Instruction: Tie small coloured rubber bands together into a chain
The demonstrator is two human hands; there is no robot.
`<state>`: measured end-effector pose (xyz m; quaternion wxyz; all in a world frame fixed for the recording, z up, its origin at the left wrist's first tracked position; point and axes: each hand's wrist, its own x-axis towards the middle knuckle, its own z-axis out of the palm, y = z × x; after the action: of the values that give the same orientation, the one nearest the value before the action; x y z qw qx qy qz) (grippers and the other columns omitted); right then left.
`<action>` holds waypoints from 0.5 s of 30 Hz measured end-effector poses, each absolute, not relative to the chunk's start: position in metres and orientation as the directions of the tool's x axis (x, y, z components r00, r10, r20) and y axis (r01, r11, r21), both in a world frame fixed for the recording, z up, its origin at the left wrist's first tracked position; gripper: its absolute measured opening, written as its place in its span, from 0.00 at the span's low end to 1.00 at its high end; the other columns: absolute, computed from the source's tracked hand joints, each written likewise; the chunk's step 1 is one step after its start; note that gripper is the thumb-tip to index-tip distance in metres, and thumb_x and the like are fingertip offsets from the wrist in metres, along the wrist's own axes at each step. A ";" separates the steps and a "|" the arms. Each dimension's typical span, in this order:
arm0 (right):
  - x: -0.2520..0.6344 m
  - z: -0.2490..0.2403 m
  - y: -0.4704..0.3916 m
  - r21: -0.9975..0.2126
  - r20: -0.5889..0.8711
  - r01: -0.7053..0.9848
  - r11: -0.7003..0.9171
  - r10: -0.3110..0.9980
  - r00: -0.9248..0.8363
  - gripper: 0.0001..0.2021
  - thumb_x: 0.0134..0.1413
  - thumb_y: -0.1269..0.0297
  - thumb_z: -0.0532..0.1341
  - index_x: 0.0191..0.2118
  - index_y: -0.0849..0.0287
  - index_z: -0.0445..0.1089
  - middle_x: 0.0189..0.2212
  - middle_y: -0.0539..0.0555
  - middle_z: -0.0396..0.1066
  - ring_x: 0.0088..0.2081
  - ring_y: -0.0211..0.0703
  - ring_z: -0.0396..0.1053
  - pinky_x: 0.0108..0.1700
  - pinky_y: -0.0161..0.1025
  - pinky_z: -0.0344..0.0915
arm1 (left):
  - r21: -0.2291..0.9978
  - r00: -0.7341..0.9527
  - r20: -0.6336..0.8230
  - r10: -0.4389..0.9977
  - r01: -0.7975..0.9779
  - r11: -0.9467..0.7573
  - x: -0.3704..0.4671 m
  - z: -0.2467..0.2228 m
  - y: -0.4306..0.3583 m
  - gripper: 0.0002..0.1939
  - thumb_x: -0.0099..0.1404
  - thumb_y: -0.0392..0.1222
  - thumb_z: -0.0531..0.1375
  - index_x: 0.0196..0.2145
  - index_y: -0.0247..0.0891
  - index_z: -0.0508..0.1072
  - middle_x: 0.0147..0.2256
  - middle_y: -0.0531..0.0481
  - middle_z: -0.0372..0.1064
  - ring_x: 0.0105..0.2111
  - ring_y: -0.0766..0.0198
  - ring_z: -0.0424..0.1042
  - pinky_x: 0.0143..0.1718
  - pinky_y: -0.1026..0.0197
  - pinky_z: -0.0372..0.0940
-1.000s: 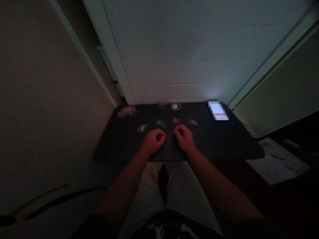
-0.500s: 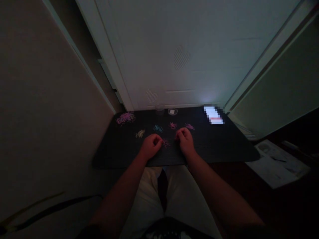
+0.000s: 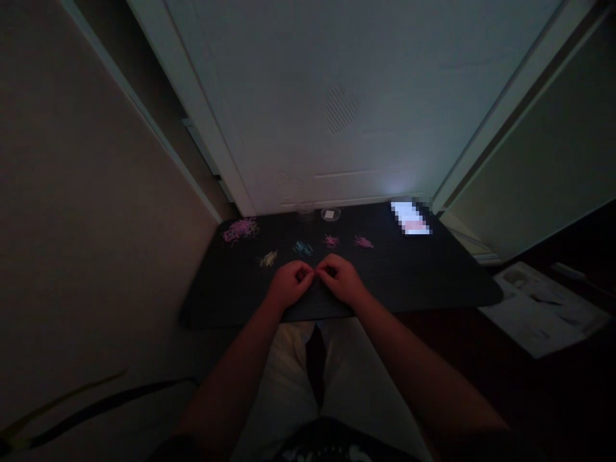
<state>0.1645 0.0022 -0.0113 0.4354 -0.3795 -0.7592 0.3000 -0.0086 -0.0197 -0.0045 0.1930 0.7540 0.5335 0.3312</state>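
Note:
My left hand is closed in a pinch low over the dark table. My right hand is pinched too, its fingertips meeting those of the left. Whatever lies between the fingers is hidden or too small to make out. Beyond the hands lie small piles of thin, short pieces: a pale yellow pile, a blue pile, a pink pile and a purple pile. Their exact kind is too dim to tell.
A larger mixed pile, mostly purple, sits at the table's far left. Along the back are a clear cup and a round clear lid with a white square. A lit phone stands at the back right. The door borders the dark table.
My right hand has moved left from near the purple pile to meet my left hand. The small purplish bunch seen at the left fingertips is now hidden. The view shifted slightly.

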 end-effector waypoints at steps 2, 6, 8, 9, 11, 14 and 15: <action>0.165 -0.011 0.002 -0.785 0.456 0.315 0.533 0.842 -0.289 0.04 0.49 0.70 0.59 0.27 0.58 0.69 0.27 0.51 0.67 0.31 0.39 0.65 0.34 0.37 0.61 | 0.638 0.210 0.291 0.934 0.684 -0.352 -0.009 -0.004 -0.020 0.06 0.59 0.41 0.57 0.31 0.36 0.73 0.24 0.52 0.68 0.25 0.68 0.66 0.26 0.66 0.59; 0.166 -0.009 0.002 -0.801 0.466 0.352 0.485 0.873 -0.143 0.04 0.49 0.68 0.59 0.27 0.59 0.70 0.26 0.52 0.67 0.31 0.40 0.65 0.34 0.37 0.61 | 0.634 0.197 0.289 0.937 0.694 -0.341 -0.008 -0.002 -0.020 0.07 0.59 0.41 0.57 0.31 0.36 0.72 0.25 0.52 0.68 0.26 0.68 0.66 0.26 0.65 0.59; 0.171 -0.009 0.004 -0.801 0.461 0.382 0.462 0.882 -0.101 0.06 0.50 0.66 0.59 0.27 0.59 0.71 0.27 0.53 0.69 0.32 0.41 0.66 0.35 0.38 0.62 | 0.639 0.191 0.285 0.939 0.693 -0.334 -0.008 -0.002 -0.021 0.07 0.60 0.42 0.57 0.31 0.36 0.72 0.26 0.52 0.68 0.26 0.68 0.66 0.27 0.65 0.59; 0.175 -0.009 0.007 -0.796 0.458 0.404 0.451 0.885 -0.085 0.06 0.50 0.65 0.59 0.27 0.59 0.72 0.28 0.54 0.70 0.32 0.41 0.66 0.36 0.39 0.62 | 0.645 0.188 0.280 0.942 0.690 -0.329 -0.008 -0.002 -0.021 0.08 0.60 0.42 0.57 0.31 0.36 0.72 0.26 0.51 0.68 0.26 0.68 0.66 0.27 0.65 0.59; 0.189 -0.007 0.014 -0.781 0.436 0.484 0.395 0.899 -0.030 0.08 0.50 0.63 0.58 0.27 0.60 0.73 0.28 0.54 0.71 0.32 0.42 0.67 0.36 0.39 0.62 | 0.657 0.175 0.271 0.947 0.685 -0.315 -0.008 -0.003 -0.021 0.08 0.60 0.43 0.57 0.30 0.36 0.72 0.26 0.51 0.68 0.26 0.68 0.66 0.27 0.66 0.60; 0.216 -0.004 0.031 -0.782 0.369 0.579 0.231 0.920 0.130 0.12 0.50 0.60 0.57 0.29 0.61 0.75 0.29 0.56 0.73 0.31 0.44 0.68 0.36 0.40 0.62 | 0.674 0.162 0.275 0.948 0.670 -0.310 -0.008 -0.004 -0.021 0.09 0.60 0.43 0.57 0.30 0.36 0.72 0.26 0.52 0.68 0.25 0.68 0.65 0.28 0.65 0.60; 0.225 -0.002 0.038 -0.783 0.341 0.597 0.173 0.923 0.180 0.13 0.50 0.60 0.57 0.30 0.62 0.75 0.30 0.57 0.73 0.32 0.45 0.68 0.36 0.41 0.62 | 0.679 0.162 0.279 0.946 0.664 -0.314 -0.007 -0.004 -0.021 0.08 0.60 0.43 0.57 0.30 0.36 0.72 0.26 0.52 0.68 0.26 0.68 0.65 0.28 0.65 0.60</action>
<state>0.2252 0.0375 -0.0022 0.4561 -0.6180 -0.6150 0.1784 -0.0074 -0.0206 -0.0036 0.2055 0.7339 0.5485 0.3439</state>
